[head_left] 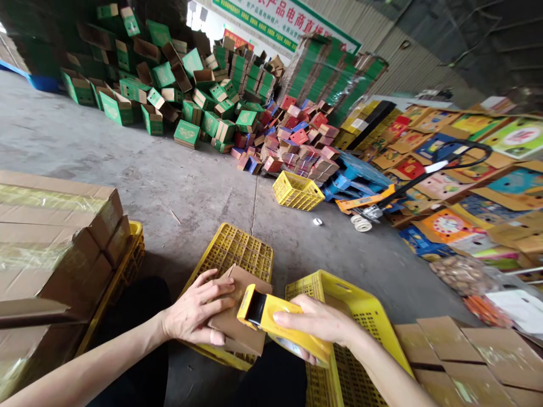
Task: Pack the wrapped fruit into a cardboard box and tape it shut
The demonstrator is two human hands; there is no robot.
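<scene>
A small cardboard box [240, 333] rests tilted on an upturned yellow crate [250, 249] in front of me. My left hand [203, 311] grips the box from the left, fingers over its top and thumb low on its near side. In my right hand [309, 322] is a yellow tape dispenser [271, 316], its front end against the right part of the box. The palm side of my right hand is hidden behind the dispenser. Just right of it stands an open yellow crate [382, 316], with some cardboard inside.
Taped cartons [51, 243] are stacked on a yellow crate at left. Flat brown boxes [466, 350] lie at lower right. Farther off are a yellow basket [297, 192], a pallet jack [373, 206], and heaps of green boxes [186, 133] and red boxes [292, 135].
</scene>
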